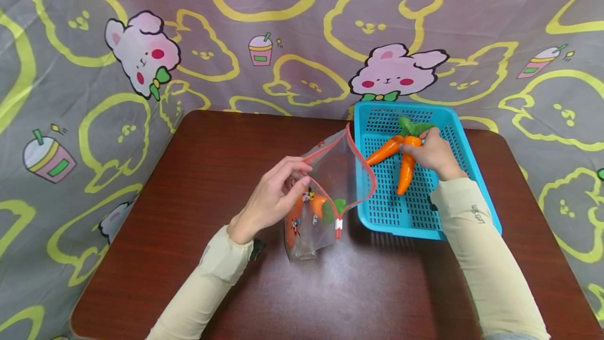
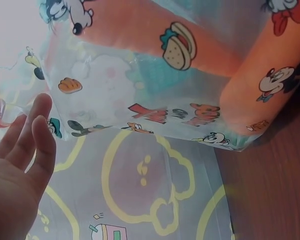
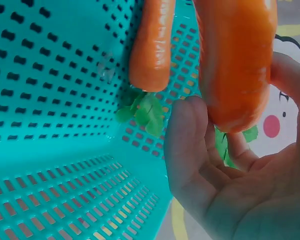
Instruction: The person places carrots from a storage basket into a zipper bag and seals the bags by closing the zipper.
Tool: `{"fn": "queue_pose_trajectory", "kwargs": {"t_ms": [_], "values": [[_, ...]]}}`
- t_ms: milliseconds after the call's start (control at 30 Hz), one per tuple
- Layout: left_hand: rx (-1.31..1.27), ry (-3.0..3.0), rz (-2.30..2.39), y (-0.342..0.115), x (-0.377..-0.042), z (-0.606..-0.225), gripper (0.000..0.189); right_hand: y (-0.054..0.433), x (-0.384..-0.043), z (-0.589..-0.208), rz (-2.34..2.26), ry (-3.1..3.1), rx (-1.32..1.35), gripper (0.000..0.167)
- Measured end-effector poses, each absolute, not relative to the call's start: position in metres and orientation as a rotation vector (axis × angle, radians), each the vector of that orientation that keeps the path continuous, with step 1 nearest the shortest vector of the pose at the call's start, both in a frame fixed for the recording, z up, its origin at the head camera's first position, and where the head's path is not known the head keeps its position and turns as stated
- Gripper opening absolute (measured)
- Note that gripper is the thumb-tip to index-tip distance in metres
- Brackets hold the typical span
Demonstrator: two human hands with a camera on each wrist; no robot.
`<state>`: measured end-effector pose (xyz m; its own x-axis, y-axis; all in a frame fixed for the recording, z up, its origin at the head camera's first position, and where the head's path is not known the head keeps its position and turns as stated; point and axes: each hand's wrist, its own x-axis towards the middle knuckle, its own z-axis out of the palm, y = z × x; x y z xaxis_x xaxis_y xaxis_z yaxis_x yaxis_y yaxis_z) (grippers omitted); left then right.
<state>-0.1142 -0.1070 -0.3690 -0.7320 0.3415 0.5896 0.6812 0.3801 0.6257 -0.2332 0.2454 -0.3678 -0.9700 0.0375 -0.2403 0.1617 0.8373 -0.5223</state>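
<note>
My left hand (image 1: pixel 275 193) pinches the red-edged rim of a clear zip bag (image 1: pixel 337 172) printed with cartoon figures, its mouth spread wide. Inside the bag, orange carrots (image 2: pixel 190 45) with green tops show through the plastic. Over the blue basket (image 1: pixel 377 219), my right hand (image 1: pixel 436 152) grips a carrot (image 1: pixel 407 172) near its leafy end, with the tip pointing toward me. A second carrot (image 1: pixel 386 150) lies in the basket beside it, its green leaves (image 3: pixel 149 112) against the perforated wall in the right wrist view.
The basket stands at the right of the dark brown table (image 1: pixel 198 172), close to the bag's right side. A patterned cloth (image 1: pixel 302 30) with yellow outlines and rabbit faces hangs behind and at both sides. A white slider (image 1: pixel 338 224) sits on the bag's zip.
</note>
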Motion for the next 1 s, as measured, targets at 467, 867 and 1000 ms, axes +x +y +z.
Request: {"fn": "queue_pose_trajectory", "kwargs": {"t_ms": [467,867,1000], "values": [[-0.888,-2.178,-1.256,-0.106,-0.117,-0.368,0.018,0.242,-0.228,-0.36,-0.909,2.773,0.177,0.08],[-0.877,-2.149,-1.255,-0.105,-0.119,-0.37,0.021,0.242,-0.224,-0.357,-0.969,2.788,0.154,0.084],[-0.874,-2.134,-1.277,-0.105,-0.118,-0.368,0.021,0.241,-0.224,-0.356,-0.977,2.792,0.15,0.084]]}}
